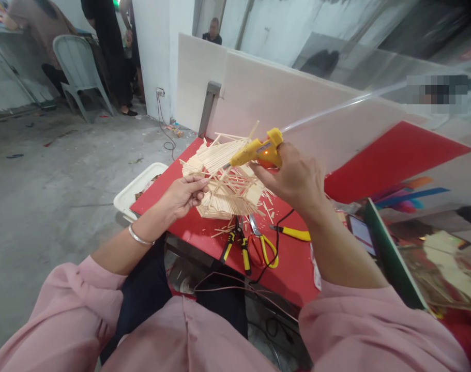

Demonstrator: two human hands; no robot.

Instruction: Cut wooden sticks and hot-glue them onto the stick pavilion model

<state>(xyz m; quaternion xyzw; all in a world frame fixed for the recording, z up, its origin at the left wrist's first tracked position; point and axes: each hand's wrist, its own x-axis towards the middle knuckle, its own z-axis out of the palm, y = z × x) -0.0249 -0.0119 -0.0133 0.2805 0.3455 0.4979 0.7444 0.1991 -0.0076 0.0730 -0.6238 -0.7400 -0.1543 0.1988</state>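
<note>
My right hand (293,173) grips a yellow hot glue gun (258,149), a long clear glue stick (336,106) jutting from its back. Its nozzle points down-left, close to a model built of thin wooden sticks (223,155). At the model's left side, my left hand (188,195) is closed, thumb and fingertips pinching what looks like a thin wooden stick (209,179). Below the model lie black-and-yellow pliers (237,243), scissors with red and yellow handles (264,248) and a yellow-handled cutter (295,233).
The red table (204,232) holds loose stick pieces and a black cord. A white tub (142,186) stands at its left edge. Large white boards (282,108) lean behind. A green-edged box (390,248) is at right. People and a plastic chair (78,67) are at back left.
</note>
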